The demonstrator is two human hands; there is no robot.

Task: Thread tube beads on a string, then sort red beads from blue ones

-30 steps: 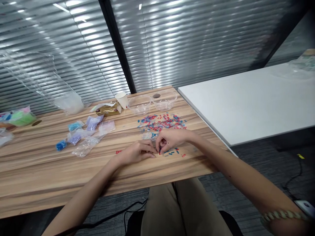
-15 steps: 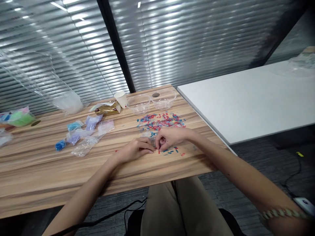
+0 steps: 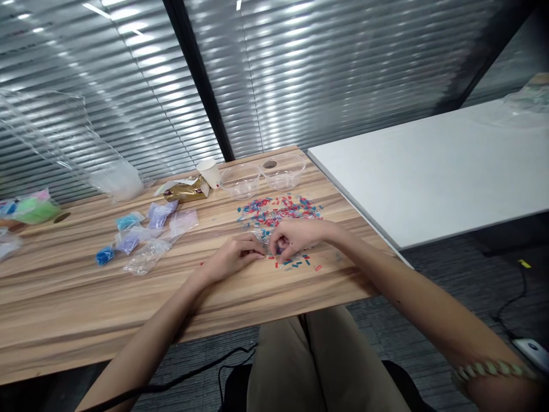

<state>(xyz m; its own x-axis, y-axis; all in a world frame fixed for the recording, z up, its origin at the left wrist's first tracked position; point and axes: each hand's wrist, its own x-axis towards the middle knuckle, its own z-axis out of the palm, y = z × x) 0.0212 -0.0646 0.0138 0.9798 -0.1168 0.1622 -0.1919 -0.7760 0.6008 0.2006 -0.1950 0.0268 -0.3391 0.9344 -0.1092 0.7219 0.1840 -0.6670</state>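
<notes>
Many small red, blue and clear pieces (image 3: 283, 210) lie spread on the wooden table (image 3: 240, 294). My left hand (image 3: 235, 256) rests on the wood left of them, its fingers bent and drawn together; anything between the tips is too small to name. My right hand (image 3: 290, 239) is curled at the near side of the pile, thumb and fingertips pinched low, and what they hold cannot be made out. A few loose red and blue pieces (image 3: 299, 264) lie just below and right of my right fingertips.
Behind the pile stand two clear round containers (image 3: 243, 189), a white paper cup (image 3: 210, 173) and a gold packet (image 3: 187, 190). Small plastic bags (image 3: 160, 214) lie to the left. A white table (image 3: 433, 166) adjoins on the right.
My left hand has shifted slightly up and left, opening a gap between its fingertips and my right hand's. My right hand stays nearly in place.
</notes>
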